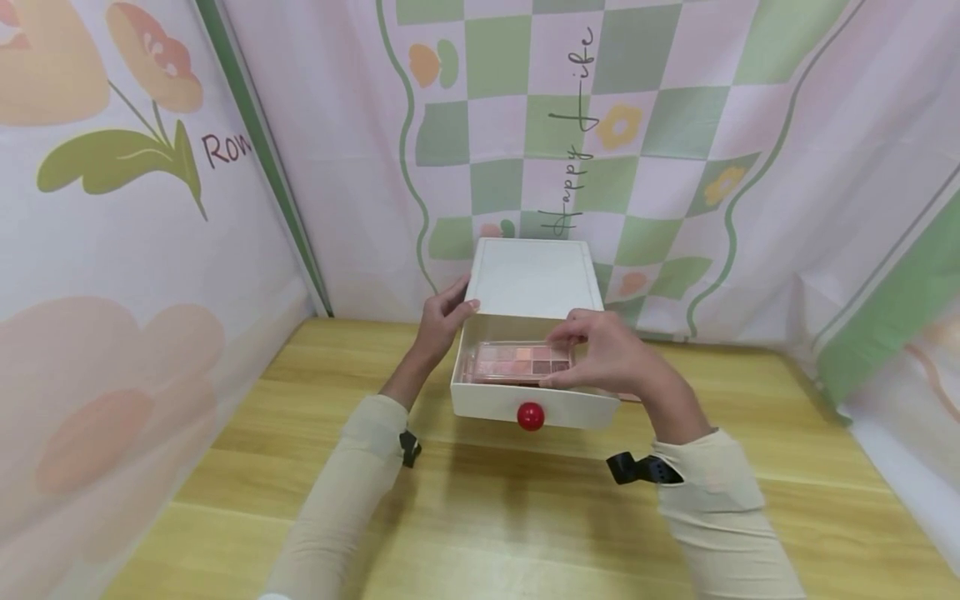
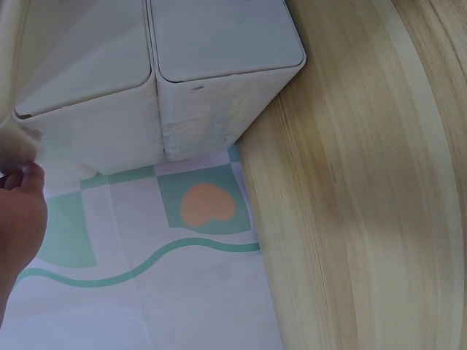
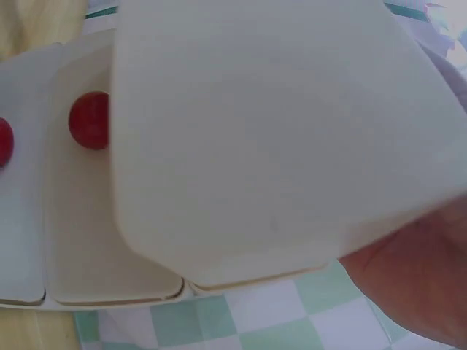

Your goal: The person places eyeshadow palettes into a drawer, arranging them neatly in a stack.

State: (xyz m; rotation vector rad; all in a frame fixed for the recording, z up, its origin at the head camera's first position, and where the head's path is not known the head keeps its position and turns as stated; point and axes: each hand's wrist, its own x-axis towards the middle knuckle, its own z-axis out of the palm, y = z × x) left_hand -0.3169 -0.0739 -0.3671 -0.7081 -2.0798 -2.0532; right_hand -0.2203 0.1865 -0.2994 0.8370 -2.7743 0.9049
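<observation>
A white drawer cabinet (image 1: 534, 275) stands against the back curtain, its top drawer (image 1: 487, 402) pulled out by a red round knob (image 1: 530, 416). Inside the drawer, a clear-lidded eyeshadow palette (image 1: 517, 363) with pink and brown pans sits slightly tilted. My right hand (image 1: 611, 354) pinches its right end between thumb and fingers. At the cabinet's upper left front corner, my left hand (image 1: 444, 318) holds on, thumb at the front edge and fingers along the side. The drawer's underside (image 3: 277, 138) blocks the palette in the right wrist view.
Lower drawers with red knobs (image 3: 90, 120) are closed beneath the pulled-out one. The wooden table (image 1: 495, 517) extends toward me and to both sides. Printed curtains (image 1: 360, 167) enclose the back and sides. A thin pinkish edge (image 1: 630, 397) shows right of the drawer.
</observation>
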